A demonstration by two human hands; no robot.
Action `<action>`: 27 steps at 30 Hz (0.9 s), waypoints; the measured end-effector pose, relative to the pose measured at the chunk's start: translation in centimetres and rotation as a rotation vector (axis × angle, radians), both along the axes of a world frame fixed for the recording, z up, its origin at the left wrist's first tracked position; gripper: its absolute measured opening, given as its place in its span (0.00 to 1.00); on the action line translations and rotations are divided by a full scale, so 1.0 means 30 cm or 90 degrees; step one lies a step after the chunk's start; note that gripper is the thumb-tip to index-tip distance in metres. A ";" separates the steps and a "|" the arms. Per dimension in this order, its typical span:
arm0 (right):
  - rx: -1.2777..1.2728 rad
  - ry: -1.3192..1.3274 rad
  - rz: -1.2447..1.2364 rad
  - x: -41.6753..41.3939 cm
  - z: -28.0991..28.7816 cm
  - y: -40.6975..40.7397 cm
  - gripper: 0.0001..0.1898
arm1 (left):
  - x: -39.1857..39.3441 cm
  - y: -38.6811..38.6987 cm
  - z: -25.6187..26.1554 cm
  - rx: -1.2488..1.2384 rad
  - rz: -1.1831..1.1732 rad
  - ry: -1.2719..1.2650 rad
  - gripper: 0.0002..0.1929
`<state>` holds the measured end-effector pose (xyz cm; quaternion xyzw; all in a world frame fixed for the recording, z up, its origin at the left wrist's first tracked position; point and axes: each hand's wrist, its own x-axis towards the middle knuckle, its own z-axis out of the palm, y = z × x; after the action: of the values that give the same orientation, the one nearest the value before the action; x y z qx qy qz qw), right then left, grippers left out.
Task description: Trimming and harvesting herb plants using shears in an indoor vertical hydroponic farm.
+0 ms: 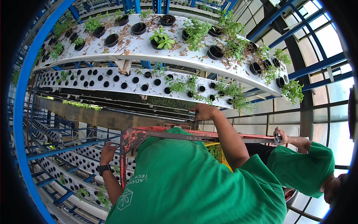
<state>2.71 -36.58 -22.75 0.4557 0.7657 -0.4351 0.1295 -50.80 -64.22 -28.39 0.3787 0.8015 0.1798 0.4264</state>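
My left hand (pixel 107 153), with a dark watch (pixel 104 168) at its wrist, is raised beside the red-painted metal guard frame (pixel 131 140). Its fingers are apart and hold nothing I can see. Past the frame's rail, my right hand (pixel 205 112) reaches out with bent fingers near the lower white planting channel (pixel 117 79). Whether it touches or grips anything is unclear. Above it runs a larger white planting channel (pixel 181 57), strewn with dry brown leaves. It holds leafy green plants (pixel 195 32) and several black net pots (pixel 215 52) without visible plants.
At right, a co-worker in a green shirt (pixel 300 168) has a hand (pixel 281 135) at the rail's end, around a metal part. A yellow crate (pixel 223 158) with greens sits beyond my right arm. A blue rack post (pixel 21 106) curves along the left; more channels (pixel 67 173) lie below.
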 end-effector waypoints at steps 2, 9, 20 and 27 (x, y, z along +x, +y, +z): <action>0.005 0.009 -0.004 0.003 -0.009 -0.003 0.35 | 0.014 0.013 0.031 -0.012 0.003 0.003 0.31; -0.027 -0.010 0.012 -0.014 0.029 -0.004 0.35 | -0.020 -0.015 -0.014 -0.005 -0.002 0.019 0.31; -0.054 -0.004 -0.007 -0.005 -0.184 -0.020 0.34 | 0.017 -0.002 -0.173 0.002 -0.022 0.063 0.30; -0.055 0.001 -0.021 0.008 -0.496 -0.020 0.34 | 0.006 -0.033 -0.543 -0.009 -0.039 0.049 0.30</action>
<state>2.94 -37.17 -37.64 0.4618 0.7388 -0.4699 0.1413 -50.62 -65.22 -44.67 0.4070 0.8064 0.1461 0.4033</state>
